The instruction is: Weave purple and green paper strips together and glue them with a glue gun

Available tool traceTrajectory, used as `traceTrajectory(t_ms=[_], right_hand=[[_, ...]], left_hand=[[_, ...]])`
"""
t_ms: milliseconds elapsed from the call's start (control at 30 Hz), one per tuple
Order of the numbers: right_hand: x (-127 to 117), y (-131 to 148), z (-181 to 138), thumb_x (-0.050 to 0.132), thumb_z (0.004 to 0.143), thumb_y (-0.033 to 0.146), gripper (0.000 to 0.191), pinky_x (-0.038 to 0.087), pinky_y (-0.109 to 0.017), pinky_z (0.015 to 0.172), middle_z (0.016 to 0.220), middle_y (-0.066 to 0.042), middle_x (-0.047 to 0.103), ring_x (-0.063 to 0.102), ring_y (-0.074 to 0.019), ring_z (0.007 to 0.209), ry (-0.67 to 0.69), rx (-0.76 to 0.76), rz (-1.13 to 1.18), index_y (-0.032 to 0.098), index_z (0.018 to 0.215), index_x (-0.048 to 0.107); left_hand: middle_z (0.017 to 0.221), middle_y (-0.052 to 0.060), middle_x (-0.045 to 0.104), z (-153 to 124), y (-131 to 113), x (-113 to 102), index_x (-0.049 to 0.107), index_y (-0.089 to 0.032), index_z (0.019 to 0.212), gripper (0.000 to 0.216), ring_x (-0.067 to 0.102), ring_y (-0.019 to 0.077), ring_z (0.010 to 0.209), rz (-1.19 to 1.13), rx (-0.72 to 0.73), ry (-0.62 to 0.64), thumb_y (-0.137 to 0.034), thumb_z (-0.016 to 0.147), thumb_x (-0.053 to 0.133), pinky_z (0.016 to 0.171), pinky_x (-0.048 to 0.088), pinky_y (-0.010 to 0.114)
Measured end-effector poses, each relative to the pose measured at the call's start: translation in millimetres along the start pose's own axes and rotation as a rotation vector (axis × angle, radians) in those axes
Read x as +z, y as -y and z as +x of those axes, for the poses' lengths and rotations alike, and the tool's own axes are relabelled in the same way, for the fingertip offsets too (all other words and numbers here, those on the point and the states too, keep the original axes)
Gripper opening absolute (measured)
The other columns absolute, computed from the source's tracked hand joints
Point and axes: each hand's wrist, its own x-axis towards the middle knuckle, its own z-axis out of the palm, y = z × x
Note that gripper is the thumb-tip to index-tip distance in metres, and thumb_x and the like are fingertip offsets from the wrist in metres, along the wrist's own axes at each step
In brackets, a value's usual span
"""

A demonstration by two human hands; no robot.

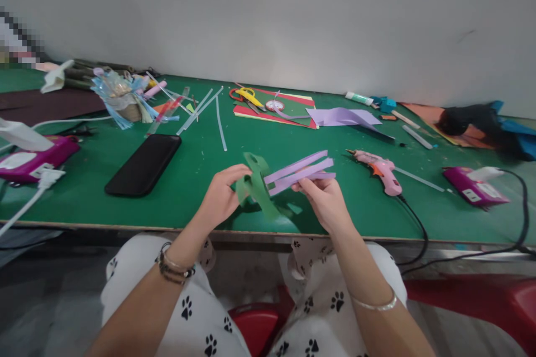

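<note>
Close to the front edge of the green table, my left hand (pixel 224 192) is closed on a green paper piece (pixel 262 187) with curling strips. Purple paper strips (pixel 299 172) stick out to the right from the green paper, spread like a fringe. My right hand (pixel 324 201) pinches the lower purple strips between thumb and fingers. The green paper hides the fingertips of my left hand, and how the two papers are joined cannot be made out.
A pink glue gun (pixel 379 170) lies to the right, its cord running past the table edge. A black phone (pixel 144 164) is on the left. Behind are yellow scissors (pixel 247 95), purple paper (pixel 345 117) and clear glue sticks (pixel 203 109). Purple power strips (pixel 475 185) flank the table (pixel 268 136).
</note>
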Motion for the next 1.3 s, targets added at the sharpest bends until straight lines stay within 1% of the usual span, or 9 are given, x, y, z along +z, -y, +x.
traceTrajectory(t_ms=[167,433,567,667,800,933,1033,1167,1300], right_hand=[[2,0,0,0.072,0.05,0.028,0.014,0.048,-0.025,0.054,0.049,0.002,0.062,0.057,-0.0102,0.048,0.041,0.051,-0.055,0.018,0.049,0.061],[1,0,-2,0.072,0.054,0.032,0.018,0.049,-0.027,0.054,0.053,0.002,0.062,0.057,-0.0107,0.051,0.117,0.055,-0.115,0.019,0.059,0.061],[-2,2,0,0.071,0.056,0.031,0.019,0.048,-0.025,0.055,0.06,0.003,0.06,0.055,-0.0084,0.053,0.168,0.036,-0.133,0.019,0.064,0.059],[-5,3,2,0.071,0.056,0.028,0.025,0.047,-0.023,0.055,0.069,0.005,0.059,0.053,-0.0065,0.054,0.143,0.008,-0.1,0.021,0.076,0.058],[-11,2,7,0.069,0.057,0.028,0.03,0.046,-0.023,0.057,0.071,0.006,0.056,0.051,-0.0069,0.056,0.047,-0.02,-0.085,0.023,0.083,0.056],[-17,2,9,0.064,0.062,0.03,0.022,0.045,-0.024,0.06,0.072,0.005,0.053,0.05,-0.0073,0.059,-0.096,-0.096,-0.08,0.024,0.081,0.055],[-20,3,10,0.061,0.064,0.028,0.018,0.043,-0.024,0.057,0.07,0.005,0.05,0.048,-0.0076,0.057,-0.172,-0.141,-0.079,0.024,0.08,0.054],[-22,4,11,0.058,0.063,0.023,0.017,0.042,-0.024,0.057,0.069,0.005,0.051,0.048,-0.0083,0.057,-0.237,-0.178,-0.11,0.023,0.08,0.054],[-20,1,10,0.054,0.067,0.022,0.007,0.043,-0.026,0.058,0.07,0.002,0.055,0.051,-0.0112,0.061,-0.185,-0.265,-0.333,0.022,0.074,0.056]], left_hand=[[0.055,-0.002,0.053,0,-5,2,0.055,-0.018,0.054,0.024,0.048,0.0131,0.054,-0.056,-0.199,-0.086,-0.037,0.068,0.057,0.052,0.038,0.022],[0.04,-0.006,0.035,2,-8,0,0.046,-0.017,0.042,0.032,0.034,0.0078,0.039,-0.019,-0.273,-0.121,-0.034,0.066,0.059,0.039,0.026,0.02],[0.038,-0.006,0.039,3,-6,-1,0.045,-0.018,0.042,0.031,0.035,0.0079,0.036,-0.032,-0.285,-0.148,-0.033,0.066,0.059,0.037,0.027,0.02],[0.041,-0.003,0.048,7,-5,-4,0.05,-0.018,0.045,0.027,0.043,0.0111,0.039,0.026,-0.239,-0.175,-0.033,0.067,0.058,0.039,0.033,0.021],[0.068,0.005,0.066,17,1,-7,0.06,-0.02,0.054,0.021,0.059,0.0197,0.068,0.328,0.022,-0.267,-0.03,0.072,0.056,0.061,0.046,0.026],[0.104,0.007,0.064,19,16,-5,0.068,-0.02,0.085,0.028,0.059,0.0206,0.094,0.603,0.168,0.112,-0.012,0.078,0.042,0.077,0.047,0.029],[0.113,0.008,0.06,15,26,-4,0.063,-0.02,0.105,0.037,0.056,0.0215,0.101,0.71,0.202,0.338,-0.01,0.082,0.036,0.083,0.047,0.034],[0.115,0.011,0.058,8,26,-4,0.058,-0.017,0.113,0.033,0.053,0.0243,0.104,0.753,0.22,0.4,-0.017,0.087,0.038,0.085,0.046,0.038],[0.111,0.013,0.059,4,14,-1,0.058,-0.012,0.111,0.031,0.053,0.0252,0.1,0.758,0.204,0.414,-0.015,0.086,0.04,0.083,0.046,0.039]])
